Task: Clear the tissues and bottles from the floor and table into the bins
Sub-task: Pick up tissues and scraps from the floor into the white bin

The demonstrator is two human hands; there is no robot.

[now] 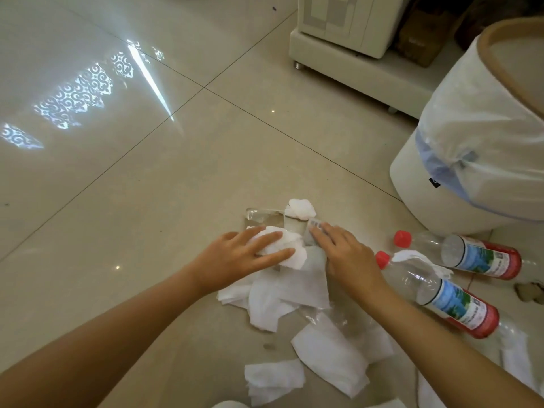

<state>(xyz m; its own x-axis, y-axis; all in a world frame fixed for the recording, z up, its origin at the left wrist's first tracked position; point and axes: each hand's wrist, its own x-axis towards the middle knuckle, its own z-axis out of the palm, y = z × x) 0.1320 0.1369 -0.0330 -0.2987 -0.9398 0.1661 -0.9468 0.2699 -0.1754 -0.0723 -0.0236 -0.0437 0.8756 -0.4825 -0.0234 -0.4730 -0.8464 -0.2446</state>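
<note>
Tissues [323, 348] litter the floor [147, 201] bottom centre. Left hand [244, 256] flat on a wad [284, 245]. Right hand [343, 251] flat, fingers straight on clear bottle [260, 216]. Red-capped bottles [459, 307] right, labels unreadable. Bagged bin [471, 136] upper right.

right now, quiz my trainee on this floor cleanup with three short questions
1. True or false: both red-capped bottles stand upright.
2. The left hand rests on: A a crumpled tissue, B a red cap, C a cardboard box.
3. Fill in: the lined bin stands on the person's ____ side.

Key: 1 false, they lie on their sides; 2 A; 3 right.
</note>
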